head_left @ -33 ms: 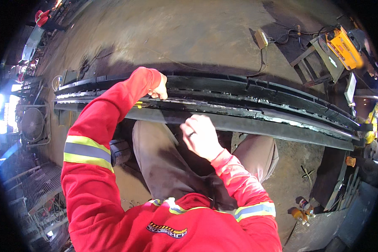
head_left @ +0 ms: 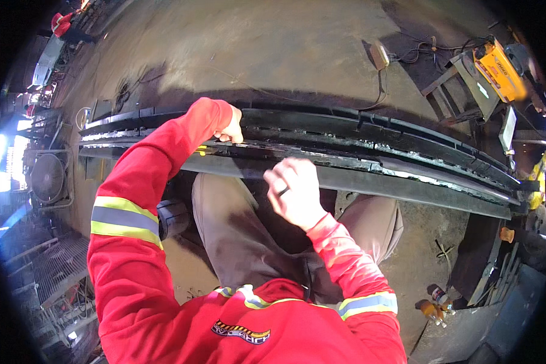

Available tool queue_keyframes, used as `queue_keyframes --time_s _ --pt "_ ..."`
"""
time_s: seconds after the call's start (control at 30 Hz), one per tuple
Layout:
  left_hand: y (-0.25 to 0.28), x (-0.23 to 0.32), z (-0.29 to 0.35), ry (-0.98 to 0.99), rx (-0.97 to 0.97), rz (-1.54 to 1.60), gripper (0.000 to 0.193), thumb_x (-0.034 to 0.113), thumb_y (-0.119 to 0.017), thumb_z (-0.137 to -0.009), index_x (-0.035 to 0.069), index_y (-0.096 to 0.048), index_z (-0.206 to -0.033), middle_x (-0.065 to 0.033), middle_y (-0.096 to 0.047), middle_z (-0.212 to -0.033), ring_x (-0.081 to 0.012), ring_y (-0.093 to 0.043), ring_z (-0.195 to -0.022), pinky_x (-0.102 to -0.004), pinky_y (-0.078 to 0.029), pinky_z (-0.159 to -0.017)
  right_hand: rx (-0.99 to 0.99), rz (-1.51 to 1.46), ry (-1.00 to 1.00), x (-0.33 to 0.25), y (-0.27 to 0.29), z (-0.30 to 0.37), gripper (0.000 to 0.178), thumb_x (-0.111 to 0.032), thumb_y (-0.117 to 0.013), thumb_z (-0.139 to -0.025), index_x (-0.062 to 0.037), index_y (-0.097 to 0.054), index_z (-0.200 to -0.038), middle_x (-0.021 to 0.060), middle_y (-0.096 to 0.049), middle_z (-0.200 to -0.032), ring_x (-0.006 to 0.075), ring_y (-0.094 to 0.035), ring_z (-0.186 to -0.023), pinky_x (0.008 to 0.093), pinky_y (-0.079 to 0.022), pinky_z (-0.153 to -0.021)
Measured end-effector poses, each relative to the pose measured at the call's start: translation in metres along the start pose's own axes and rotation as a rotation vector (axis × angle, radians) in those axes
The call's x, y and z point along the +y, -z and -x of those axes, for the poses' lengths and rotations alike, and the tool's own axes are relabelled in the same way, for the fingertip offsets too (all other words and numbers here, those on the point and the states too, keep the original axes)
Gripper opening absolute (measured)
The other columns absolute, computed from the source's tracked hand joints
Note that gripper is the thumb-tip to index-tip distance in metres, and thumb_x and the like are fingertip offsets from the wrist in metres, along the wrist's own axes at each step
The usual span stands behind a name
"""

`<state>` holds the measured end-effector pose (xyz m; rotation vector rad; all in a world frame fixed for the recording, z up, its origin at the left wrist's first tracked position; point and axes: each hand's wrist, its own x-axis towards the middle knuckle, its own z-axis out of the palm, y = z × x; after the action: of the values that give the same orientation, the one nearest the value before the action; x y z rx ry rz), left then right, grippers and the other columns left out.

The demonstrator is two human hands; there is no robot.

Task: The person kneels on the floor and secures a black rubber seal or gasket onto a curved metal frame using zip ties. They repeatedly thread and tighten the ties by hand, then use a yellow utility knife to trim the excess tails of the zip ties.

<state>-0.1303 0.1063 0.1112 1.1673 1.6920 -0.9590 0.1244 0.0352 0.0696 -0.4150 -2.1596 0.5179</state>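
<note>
Long black metal beams [head_left: 406, 151] lie side by side across the space before me, with narrow grooves between them. My left hand [head_left: 230, 129] is closed against the groove near the middle; whatever its fingers hold is hidden. Just left of it, under my sleeve, a small yellow piece [head_left: 202, 150] shows, its kind unclear. Over the near flat bar [head_left: 370, 182], my right hand [head_left: 297, 193] is held above my lap with fingers curled in and slightly blurred. It wears a dark ring, and anything within its grasp is out of sight.
At the far right a yellow machine [head_left: 498, 70] rests on a metal stand [head_left: 452, 97], with a lamp-like box [head_left: 379, 56] and cables nearby. Bottles [head_left: 432, 310] stand at the lower right. A round fan [head_left: 47, 177] is at the left; another person [head_left: 64, 27] is far off.
My right hand has moved slightly farther from me, toward the beams, with its fingers still curled. The left hand stays at the groove.
</note>
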Motion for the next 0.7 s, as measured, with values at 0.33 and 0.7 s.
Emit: queue_keyframes --time_s 0.33,0.7 --pt "-0.019 -0.016 -0.015 -0.094 0.133 0.009 0.028 0.028 -0.067 -0.073 0.005 -0.063 -0.058 -0.0050 -0.060 -0.055 -0.0169 -0.056 -0.049 -0.0326 -0.045 -0.047 -0.234 0.347 -0.264 0.043 -0.017 0.005 0.039 -0.018 -0.065 -0.075 -0.0044 -0.059 -0.110 0.0119 -0.058 -0.107 0.0272 -0.053 -0.104 0.0465 -0.036 -0.096" --pt "-0.082 -0.096 0.032 -0.660 0.693 0.803 0.017 0.014 -0.059 -0.086 -0.002 -0.065 -0.081 -0.0050 -0.063 -0.069 -0.0117 -0.058 -0.064 -0.0277 -0.047 -0.059 -0.333 0.345 -0.335 0.032 -0.013 -0.006 0.040 -0.020 -0.067 -0.073 -0.0045 -0.059 -0.109 0.0100 -0.059 -0.106 0.0255 -0.053 -0.102 0.0448 -0.036 -0.092"
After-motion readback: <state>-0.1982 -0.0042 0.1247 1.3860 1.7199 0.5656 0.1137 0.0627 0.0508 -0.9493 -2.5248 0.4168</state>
